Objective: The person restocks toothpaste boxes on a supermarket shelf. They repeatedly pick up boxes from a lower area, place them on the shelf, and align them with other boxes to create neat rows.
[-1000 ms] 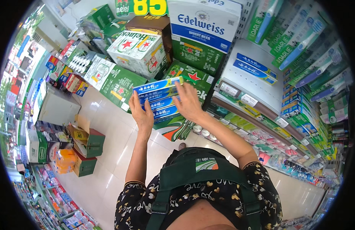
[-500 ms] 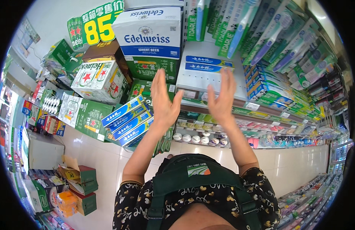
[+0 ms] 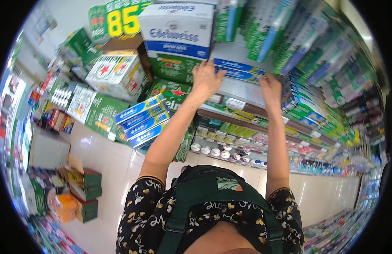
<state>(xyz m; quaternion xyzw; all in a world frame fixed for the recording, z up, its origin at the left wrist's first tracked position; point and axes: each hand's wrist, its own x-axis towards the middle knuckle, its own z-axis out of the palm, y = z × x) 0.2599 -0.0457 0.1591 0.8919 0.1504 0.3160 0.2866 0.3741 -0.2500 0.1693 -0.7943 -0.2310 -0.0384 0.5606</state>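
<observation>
Both my arms reach up to a grey shelf point(image 3: 240, 91). Two long blue cartons point(image 3: 240, 70) lie stacked on it. My left hand point(image 3: 205, 79) lies with spread fingers over their left end. My right hand point(image 3: 270, 87) is pressed against their right end, so the cartons sit between my two hands. Lower left, a slanted stack of several similar blue cartons point(image 3: 141, 121) rests apart from both hands.
A white and blue case point(image 3: 177, 29) and green cases point(image 3: 113, 74) are piled left of the shelf. Green and blue boxes point(image 3: 314, 55) fill the racks on the right. Small jars point(image 3: 223, 153) line a lower shelf. Open cardboard boxes point(image 3: 83, 186) stand on the tiled floor.
My hands left the lower-left stack of blue cartons, rose empty and open, and now rest on the two blue cartons on the upper shelf. The view has tilted upward.
</observation>
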